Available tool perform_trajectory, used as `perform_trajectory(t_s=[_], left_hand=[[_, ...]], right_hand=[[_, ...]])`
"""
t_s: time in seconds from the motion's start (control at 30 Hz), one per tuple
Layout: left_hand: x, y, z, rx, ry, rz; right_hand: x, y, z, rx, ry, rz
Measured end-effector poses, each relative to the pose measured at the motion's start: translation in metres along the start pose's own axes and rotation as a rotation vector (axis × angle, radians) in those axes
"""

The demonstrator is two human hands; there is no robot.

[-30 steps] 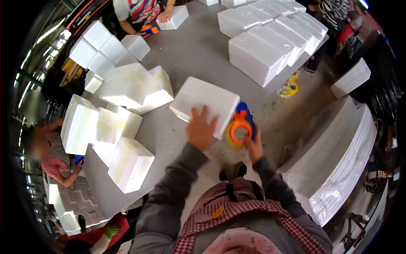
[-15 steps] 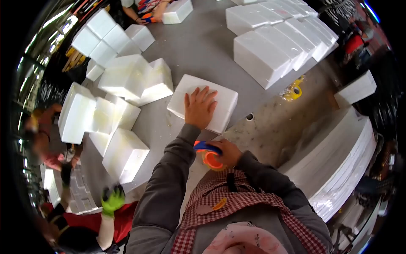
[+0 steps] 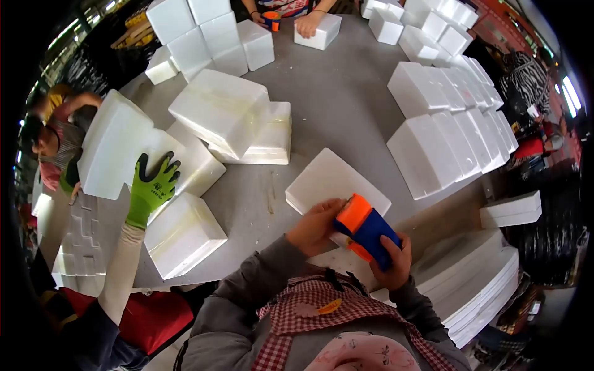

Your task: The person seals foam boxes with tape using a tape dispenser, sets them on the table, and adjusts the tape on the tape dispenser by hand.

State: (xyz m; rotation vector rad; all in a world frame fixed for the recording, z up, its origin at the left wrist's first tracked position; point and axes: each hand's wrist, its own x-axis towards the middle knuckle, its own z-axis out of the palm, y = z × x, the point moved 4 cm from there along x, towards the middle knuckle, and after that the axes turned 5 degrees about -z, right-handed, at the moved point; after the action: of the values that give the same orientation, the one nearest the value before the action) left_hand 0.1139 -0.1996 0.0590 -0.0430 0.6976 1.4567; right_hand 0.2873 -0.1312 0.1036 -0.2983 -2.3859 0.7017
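A white foam box [image 3: 337, 180] lies on the grey table [image 3: 322, 93] right in front of me. Over its near edge, my right hand [image 3: 393, 258] grips a blue and orange tape dispenser [image 3: 366, 230]. The fingers of my left hand [image 3: 317, 227] are pressed together at the dispenser's orange end, beside the box; whatever they may pinch is too small to make out. The dispenser partly covers the box's near right corner.
Taped foam boxes [image 3: 219, 111] are piled on the left, where a co-worker's green glove [image 3: 151, 188] touches one. Rows of boxes [image 3: 427, 148] stand at the right. Across the table another person holds a box [image 3: 318, 32]. Foam sheets [image 3: 476, 278] lie lower right.
My left hand has come off the box top to the dispenser, which my right hand has raised and turned. The green-gloved hand has reached onto the left pile. The view has shifted.
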Motion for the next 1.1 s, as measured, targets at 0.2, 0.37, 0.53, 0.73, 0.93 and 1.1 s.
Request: perform_trajectory(t_s=[0.2, 0.37, 0.53, 0.73, 0.93, 1.1], left_hand=[[0.051, 0.115, -0.105, 1.385, 0.604, 0.739], [0.078, 0.099, -0.178, 1.074, 0.494, 0.201], [0.072, 0.080, -0.235, 0.223, 0.549, 0.184], [0.013, 0.058, -0.094, 1.507, 0.516, 0.677], [0.011, 0.053, -0.078, 1.399, 0.408, 0.854], [0.043, 0.016, -0.169, 0.584, 0.450, 0.913]], right_hand=[[0.083, 0.002, -0.002, -0.141, -0.305, 0.103], [0.092, 0.000, 0.020, -0.241, -0.492, 0.099], [0.082, 0.003, 0.017, -0.253, -0.436, 0.053], [0.075, 0.015, 0.013, -0.186, -0.449, 0.058], [-0.046, 0.075, -0.065, 0.047, -0.329, 0.086], [-0.142, 0.127, 0.022, 0.221, -0.004, 0.245]])
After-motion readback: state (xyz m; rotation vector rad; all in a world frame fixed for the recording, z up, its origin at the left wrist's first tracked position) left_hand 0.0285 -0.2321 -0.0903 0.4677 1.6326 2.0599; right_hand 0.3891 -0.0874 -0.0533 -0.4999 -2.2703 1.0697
